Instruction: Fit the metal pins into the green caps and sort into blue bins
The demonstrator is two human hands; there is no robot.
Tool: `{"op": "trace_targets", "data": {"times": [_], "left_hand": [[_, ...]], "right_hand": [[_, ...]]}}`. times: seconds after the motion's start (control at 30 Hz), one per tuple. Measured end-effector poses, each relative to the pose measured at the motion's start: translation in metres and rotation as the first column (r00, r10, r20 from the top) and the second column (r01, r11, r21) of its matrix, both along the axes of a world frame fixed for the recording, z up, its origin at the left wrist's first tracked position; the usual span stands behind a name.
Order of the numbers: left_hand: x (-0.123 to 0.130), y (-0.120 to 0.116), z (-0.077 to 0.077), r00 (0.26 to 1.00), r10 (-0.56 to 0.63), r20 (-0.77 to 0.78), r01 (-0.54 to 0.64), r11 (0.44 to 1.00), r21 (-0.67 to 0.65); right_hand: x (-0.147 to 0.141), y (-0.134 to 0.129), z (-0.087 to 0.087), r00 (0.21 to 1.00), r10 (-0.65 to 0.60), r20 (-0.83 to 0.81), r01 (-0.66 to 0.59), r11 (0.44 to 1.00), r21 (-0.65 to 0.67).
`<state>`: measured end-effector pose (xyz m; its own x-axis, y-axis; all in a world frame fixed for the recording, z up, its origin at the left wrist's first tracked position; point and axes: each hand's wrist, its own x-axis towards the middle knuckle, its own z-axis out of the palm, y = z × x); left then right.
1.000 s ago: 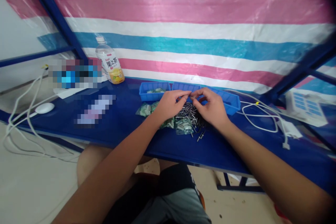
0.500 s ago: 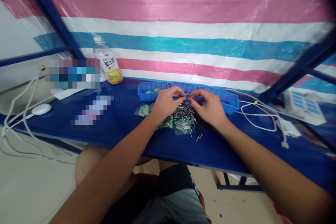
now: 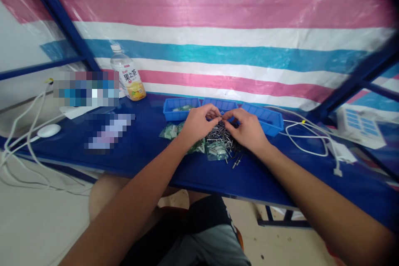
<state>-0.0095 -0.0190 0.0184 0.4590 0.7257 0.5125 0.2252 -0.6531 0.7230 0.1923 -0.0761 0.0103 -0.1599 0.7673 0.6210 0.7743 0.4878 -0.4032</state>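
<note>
My left hand [image 3: 201, 121] and my right hand [image 3: 247, 128] meet at the fingertips above a heap of blind rivets [image 3: 218, 135]. Both hands are pinched, and whatever is between the fingers is too small to make out. Under and in front of them the silvery rivets lie loose, with a couple of strays [image 3: 237, 162] at the near right. Small clear bags with a greenish look lie around the heap, one bag [image 3: 217, 151] in front and another bag [image 3: 170, 131] to the left. My hands hide part of the heap.
Behind the hands stand three blue bins: a left bin [image 3: 177, 117] with bags inside, a middle bin [image 3: 218, 103] and a right bin [image 3: 273, 128]. A drink bottle [image 3: 131, 77] is at the back left. White cables [image 3: 324, 151] and a power strip [image 3: 361, 126] lie right.
The fingertips of both hands have come closer together and sunk slightly toward the heap. The bins, bags and bottle stay where they were.
</note>
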Motion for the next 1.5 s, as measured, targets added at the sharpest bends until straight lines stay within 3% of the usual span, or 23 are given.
{"op": "trace_targets", "data": {"times": [0.13,0.23,0.4,0.57,0.9,1.1,1.3,1.5], "left_hand": [[0.001,-0.004,0.0,0.998,-0.013,0.064,0.018,0.997,-0.072],[0.001,-0.004,0.0,0.998,-0.014,0.064,0.018,0.998,-0.054],[0.001,-0.003,0.0,0.994,0.057,-0.093,-0.049,0.995,0.083],[0.001,-0.006,0.002,0.981,0.032,-0.19,-0.005,0.99,0.14],[0.0,-0.004,0.006,1.0,0.016,-0.018,-0.015,0.999,0.029],[0.0,-0.002,0.003,0.996,0.047,0.074,-0.046,0.999,-0.024],[0.0,-0.001,0.001,0.996,0.062,0.068,-0.057,0.996,-0.067],[0.001,0.001,0.0,0.999,0.011,0.039,-0.01,0.999,-0.031]], "right_hand": [[-0.006,-0.002,0.001,0.987,-0.005,-0.16,-0.011,0.995,-0.101],[-0.008,-0.004,0.006,0.984,0.024,-0.178,-0.043,0.994,-0.103],[-0.005,-0.004,0.009,0.987,-0.04,-0.154,0.032,0.998,-0.056],[-0.004,-0.003,0.007,0.986,-0.067,-0.151,0.062,0.997,-0.034],[-0.006,-0.006,0.006,0.995,0.014,-0.101,-0.022,0.997,-0.077],[-0.006,-0.008,0.009,0.991,-0.033,-0.13,0.021,0.996,-0.089],[-0.003,-0.006,0.008,0.985,-0.061,-0.163,0.056,0.998,-0.037],[0.003,0.0,0.006,0.999,-0.028,-0.027,0.029,1.0,0.004]]}}
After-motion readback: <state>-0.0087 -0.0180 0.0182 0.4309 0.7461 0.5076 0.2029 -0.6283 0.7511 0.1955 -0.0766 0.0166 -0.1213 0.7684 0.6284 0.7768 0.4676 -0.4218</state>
